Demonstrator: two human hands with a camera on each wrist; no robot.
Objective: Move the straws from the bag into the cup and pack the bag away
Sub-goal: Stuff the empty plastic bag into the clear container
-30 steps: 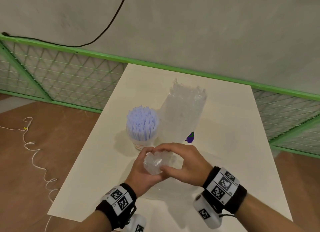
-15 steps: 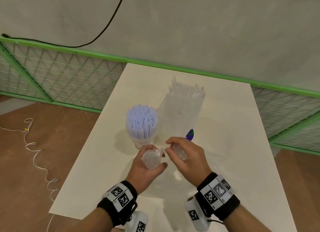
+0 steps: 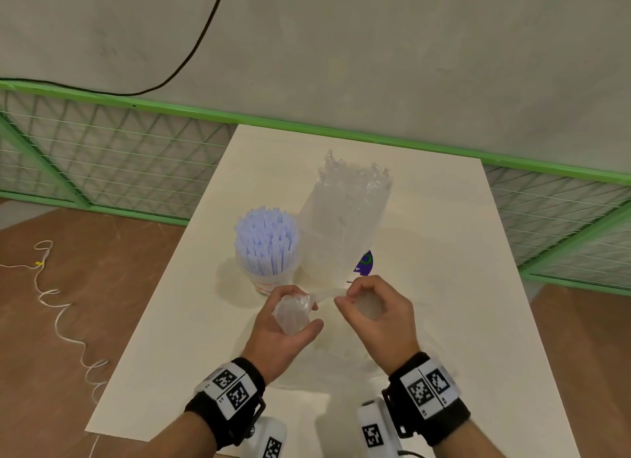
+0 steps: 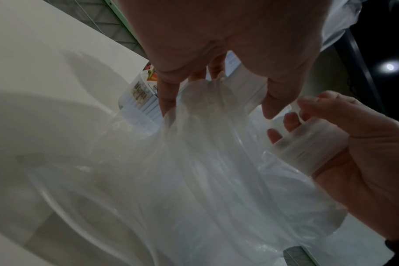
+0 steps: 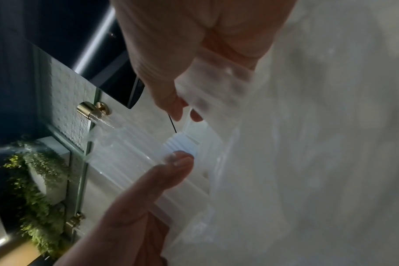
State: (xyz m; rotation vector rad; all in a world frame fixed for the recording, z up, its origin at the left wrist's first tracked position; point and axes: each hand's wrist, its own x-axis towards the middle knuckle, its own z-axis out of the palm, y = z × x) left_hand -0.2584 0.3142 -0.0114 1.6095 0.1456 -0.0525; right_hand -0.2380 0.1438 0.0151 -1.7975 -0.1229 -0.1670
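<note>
A paper cup [image 3: 269, 283] full of pale blue straws [image 3: 264, 242] stands on the white table [image 3: 444, 252]. Just in front of it, my left hand [image 3: 295, 312] grips a bunched wad of the clear plastic bag [image 3: 292, 316]. My right hand [image 3: 362, 300] holds another gathered part of the same bag, a hand's width to the right. A thin strip of film stretches between them, and the rest of the bag sags onto the table below. In the left wrist view the bag [image 4: 205, 171] hangs from my fingers [image 4: 169, 97]. The right wrist view shows my fingers [image 5: 171, 104] pinching the film.
A tall clear plastic pack [image 3: 345, 215] with a purple label [image 3: 364, 263] stands upright to the right of the cup, just behind my hands. A green mesh fence [image 3: 102, 157] runs behind the table. A white cord [image 3: 58, 307] lies on the wooden floor at the left.
My hands were together around one crumpled wad of the bag. They have drawn apart sideways, each keeping a bunch of film, and the bag now stretches between them.
</note>
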